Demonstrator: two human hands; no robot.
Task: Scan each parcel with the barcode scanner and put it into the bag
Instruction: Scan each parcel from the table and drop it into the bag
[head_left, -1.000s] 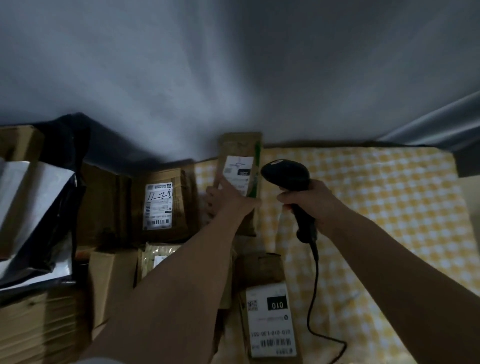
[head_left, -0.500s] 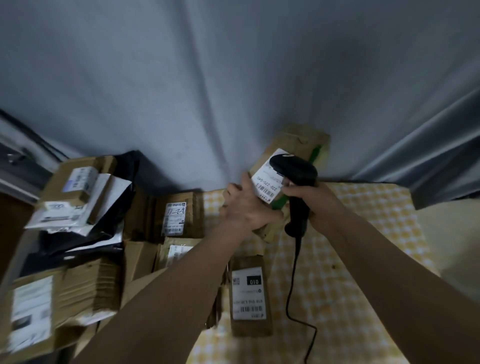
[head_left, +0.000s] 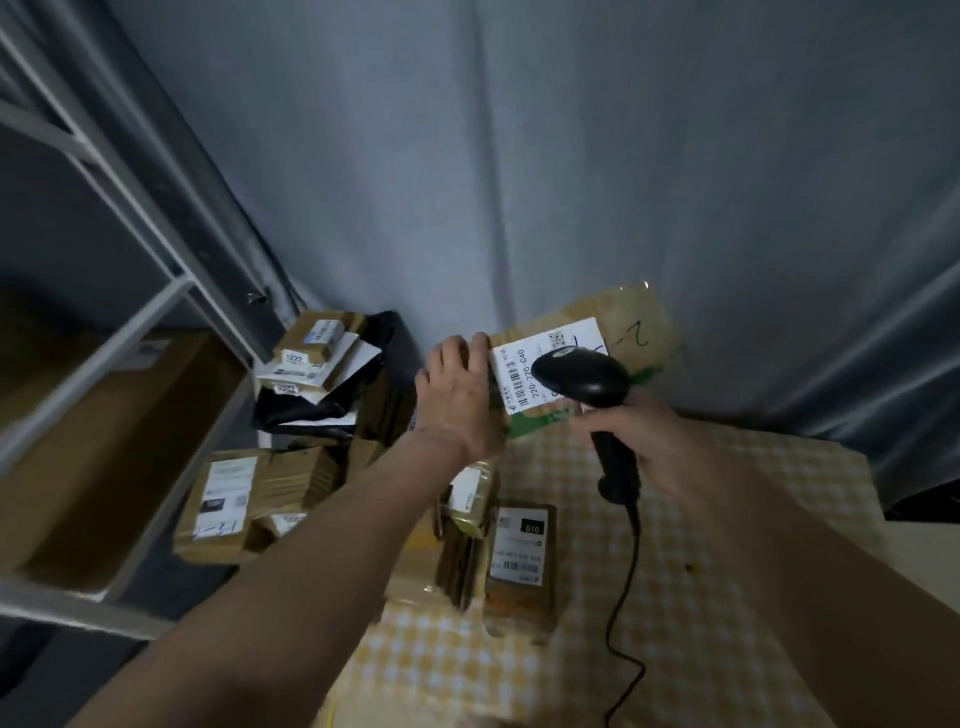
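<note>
My left hand (head_left: 460, 395) grips a flat brown parcel (head_left: 631, 317) by its left edge and holds it tilted in the air above the table. Its white label (head_left: 524, 364) with a barcode faces me. My right hand (head_left: 641, 441) grips the handle of a black barcode scanner (head_left: 582, 376), whose head sits right over the label and hides part of it. The scanner's cord (head_left: 626, 613) trails down across the cloth. A black bag (head_left: 332, 400) lies at the left behind the pile, with several parcels resting in and on it.
A yellow checked cloth (head_left: 701, 597) covers the table. Brown labelled parcels lie below my left arm, one marked 010 (head_left: 522, 561), another at the left (head_left: 223, 504). A white metal shelf frame (head_left: 130, 332) holding a large cardboard box (head_left: 93, 447) stands at the left. A grey curtain (head_left: 519, 156) hangs behind.
My left hand has lifted the parcel off the table and tilted it so the label faces up. The scanner's head has come over the label. The view has swung left and up.
</note>
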